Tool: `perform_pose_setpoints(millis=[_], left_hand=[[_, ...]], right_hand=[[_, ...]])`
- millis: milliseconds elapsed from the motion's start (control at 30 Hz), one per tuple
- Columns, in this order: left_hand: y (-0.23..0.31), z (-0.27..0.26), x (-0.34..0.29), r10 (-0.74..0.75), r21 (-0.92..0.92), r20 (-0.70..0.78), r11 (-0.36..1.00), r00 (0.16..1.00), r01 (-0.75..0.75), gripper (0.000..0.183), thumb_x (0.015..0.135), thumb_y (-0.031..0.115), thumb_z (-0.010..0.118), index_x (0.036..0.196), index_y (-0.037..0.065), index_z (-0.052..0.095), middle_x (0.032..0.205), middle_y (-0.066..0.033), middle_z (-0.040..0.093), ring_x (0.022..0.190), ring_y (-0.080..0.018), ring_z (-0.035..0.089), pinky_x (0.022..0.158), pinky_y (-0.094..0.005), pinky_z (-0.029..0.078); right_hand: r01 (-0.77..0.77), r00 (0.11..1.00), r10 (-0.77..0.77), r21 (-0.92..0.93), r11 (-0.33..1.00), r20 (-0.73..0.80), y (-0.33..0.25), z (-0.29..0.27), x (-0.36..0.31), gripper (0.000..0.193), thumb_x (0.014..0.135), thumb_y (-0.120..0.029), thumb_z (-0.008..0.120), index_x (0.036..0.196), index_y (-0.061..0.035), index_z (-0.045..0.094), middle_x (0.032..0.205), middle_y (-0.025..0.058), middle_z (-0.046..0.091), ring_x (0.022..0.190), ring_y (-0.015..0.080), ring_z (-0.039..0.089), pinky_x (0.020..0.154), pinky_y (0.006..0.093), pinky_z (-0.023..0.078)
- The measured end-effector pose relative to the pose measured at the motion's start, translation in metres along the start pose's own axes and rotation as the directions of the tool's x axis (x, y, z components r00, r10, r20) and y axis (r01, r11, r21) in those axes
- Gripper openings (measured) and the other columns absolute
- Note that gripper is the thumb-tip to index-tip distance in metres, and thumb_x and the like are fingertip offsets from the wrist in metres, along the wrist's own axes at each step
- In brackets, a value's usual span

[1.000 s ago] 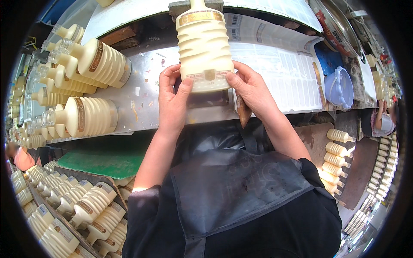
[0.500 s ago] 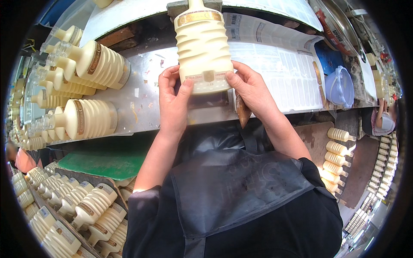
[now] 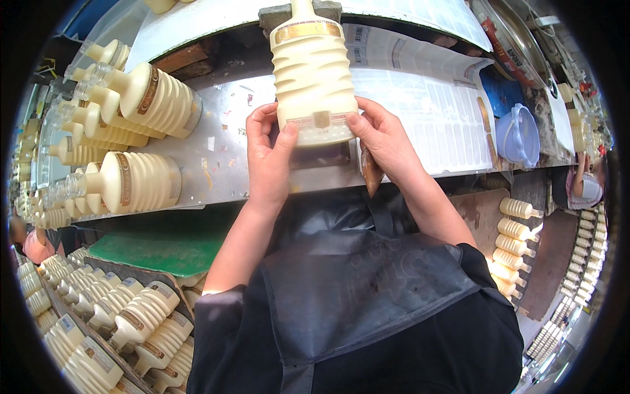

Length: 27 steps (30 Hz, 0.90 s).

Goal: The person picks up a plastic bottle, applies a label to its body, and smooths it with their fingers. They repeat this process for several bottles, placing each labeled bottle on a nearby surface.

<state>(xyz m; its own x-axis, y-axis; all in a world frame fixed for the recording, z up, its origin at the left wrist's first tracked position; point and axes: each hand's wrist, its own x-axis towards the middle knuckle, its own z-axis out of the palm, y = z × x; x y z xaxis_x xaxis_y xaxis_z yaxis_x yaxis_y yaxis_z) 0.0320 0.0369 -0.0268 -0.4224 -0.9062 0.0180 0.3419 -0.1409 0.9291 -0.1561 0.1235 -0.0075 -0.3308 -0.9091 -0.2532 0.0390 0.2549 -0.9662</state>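
1. Centrally, a cream-coloured bottle with wavy ridges and gold-and-brown label bands (image 3: 314, 79) lay above the near part of a grey metal table (image 3: 223, 174), its base toward the person and its neck pointing away over a grey block (image 3: 270, 18); whether neck and block touched could not be told.
2. The left hand (image 3: 270, 154) was partly closed on the bottle's lower left corner, thumb on the front by the lower label, fingers curled at the side and partly hidden.
3. The right hand (image 3: 392, 141) gripped the lower right corner likewise, thumb on the front and fingers half bent. A brown, pointed, wood-like piece (image 3: 371, 174) hung just below this hand; how it was held could not be seen.
4. Left of the hands, more cream bottles with clear necks (image 3: 141, 182) lay stacked on their sides on the table.
5. Right of the bottle spread white printed label sheets (image 3: 426, 111), and beyond them stood a lavender plastic bucket (image 3: 518, 138).
6. Below the table's left part showed a green flat board (image 3: 157, 243), with further bottles (image 3: 141, 318) lying in rows nearer the person.
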Motion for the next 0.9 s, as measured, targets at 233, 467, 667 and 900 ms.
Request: perform_pose_setpoints(millis=[233,467,667,900], left_hand=[[0.002,0.003,0.004,0.004,0.062,-0.023,0.998,1.000,-0.003,0.049,0.099,0.018,0.068,0.136,0.001,0.041,0.132,-0.0132,0.052,0.125,-0.0191,0.049,0.112,-0.0350,0.036],[0.001,0.005,0.003,0.018,0.084,-0.042,0.996,0.999,-0.015,0.051,0.098,0.021,0.070,0.134,0.000,0.041,0.130,-0.0150,0.053,0.122,-0.0193,0.051,0.110,-0.0349,0.040],[0.002,0.008,0.005,0.044,0.064,-0.073,0.997,0.996,-0.040,0.053,0.098,0.023,0.070,0.134,-0.003,0.042,0.130,-0.0157,0.054,0.122,-0.0203,0.052,0.109,-0.0353,0.040],[-0.010,0.008,0.012,0.208,0.458,-0.001,0.870,0.978,-0.185,0.048,0.103,0.026,0.058,0.137,-0.003,0.038,0.131,-0.0180,0.052,0.123,-0.0217,0.051,0.110,-0.0364,0.038]], right_hand=[[0.003,0.998,0.011,0.213,0.977,-0.063,-0.041,-0.024,-0.005,0.037,0.104,-0.028,0.056,0.130,-0.0037,0.066,0.105,0.0002,0.065,0.095,0.0090,0.059,0.083,0.0225,0.048],[0.434,0.827,-0.562,-0.643,0.632,0.006,-0.063,0.015,-0.024,0.024,0.090,-0.005,0.073,0.113,-0.0008,0.069,0.099,0.0124,0.075,0.088,0.0143,0.072,0.079,0.0292,0.057],[0.367,0.779,-0.619,-0.726,0.582,-0.102,-0.070,0.025,-0.027,0.024,0.089,-0.009,0.075,0.112,-0.0037,0.069,0.074,0.0092,0.071,0.061,0.0151,0.068,0.061,0.0286,0.054],[0.242,0.873,-0.438,-0.587,0.772,-0.216,-0.036,0.006,-0.035,0.018,0.093,-0.011,0.071,0.108,-0.0040,0.064,0.057,-0.0026,0.051,0.052,0.0042,0.042,0.050,0.0253,0.033]])
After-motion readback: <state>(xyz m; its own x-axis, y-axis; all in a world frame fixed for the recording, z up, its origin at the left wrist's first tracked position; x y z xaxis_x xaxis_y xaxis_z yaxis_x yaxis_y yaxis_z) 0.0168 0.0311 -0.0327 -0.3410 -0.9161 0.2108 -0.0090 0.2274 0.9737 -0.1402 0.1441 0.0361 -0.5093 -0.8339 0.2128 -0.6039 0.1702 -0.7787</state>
